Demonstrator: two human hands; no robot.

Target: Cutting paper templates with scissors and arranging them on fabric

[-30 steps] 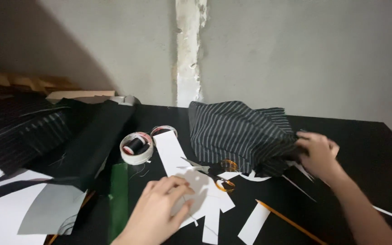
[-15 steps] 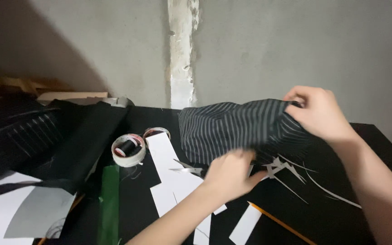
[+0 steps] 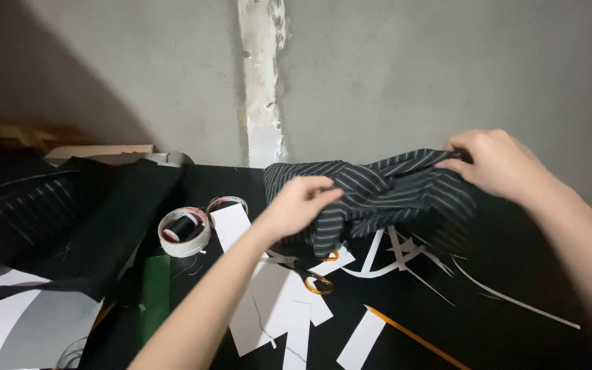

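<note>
A bunched piece of dark fabric with thin white stripes hangs lifted above a black table. My right hand grips its upper right edge near the wall. My left hand pinches its left side, arm reaching in from the bottom. Under the fabric lie scissors with orange handles, white paper pieces and thin white paper strips.
A roll of white tape with a dark spool inside sits left of the paper, a second roll behind it. A green ruler, a pencil and black cloth lie around. A grey concrete wall stands behind.
My right hand has lifted the striped fabric off the table and upward. My left hand rose from the white paper and took hold of the fabric's left side.
</note>
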